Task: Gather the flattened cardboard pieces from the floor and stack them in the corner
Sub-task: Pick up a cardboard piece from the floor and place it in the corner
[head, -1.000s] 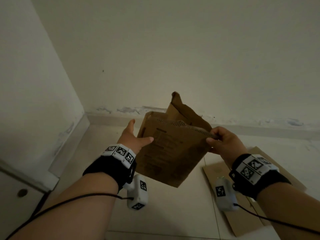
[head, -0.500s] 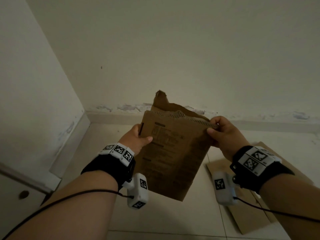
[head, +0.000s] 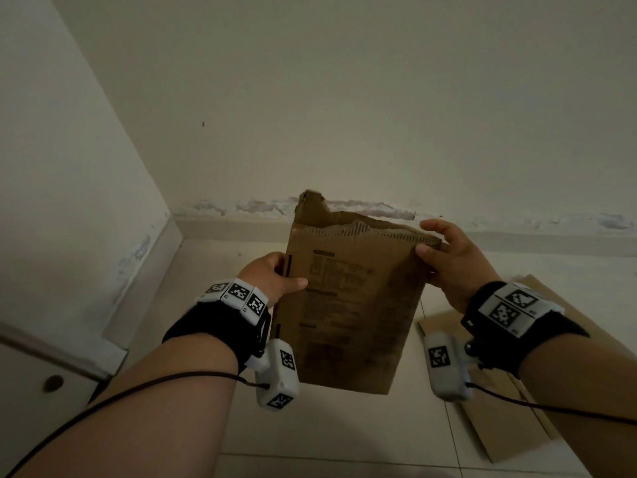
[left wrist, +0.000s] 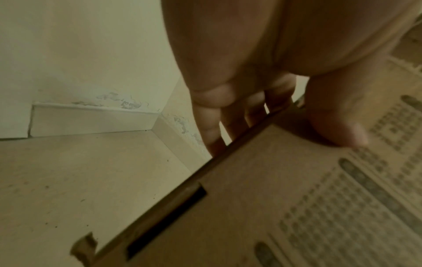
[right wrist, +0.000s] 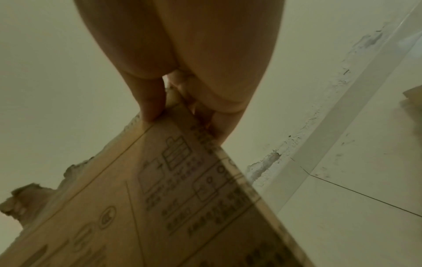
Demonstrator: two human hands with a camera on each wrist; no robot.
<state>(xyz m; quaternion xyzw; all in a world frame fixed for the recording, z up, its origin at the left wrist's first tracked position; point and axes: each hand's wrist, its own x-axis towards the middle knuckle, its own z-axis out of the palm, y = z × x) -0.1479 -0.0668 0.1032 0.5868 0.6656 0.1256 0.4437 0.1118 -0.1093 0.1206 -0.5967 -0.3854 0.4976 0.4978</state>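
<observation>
Cardboard piece is held upright above the floor, pinched by left hand at 9 o'clock, right hand at 2 o'clock. Beyond, at 4 o'clock, apparently flattened cardboard is seen.

My head camera looks forward and down over both forearms into the room's corner, floor below, walls filling the upper frame. The camera on my left wrist sits close under my left hand, facing along the fingers toward the same corner at left of frame. The right wrist camera looks along my right hand at the wall. All three share the cardboard piece.
</observation>
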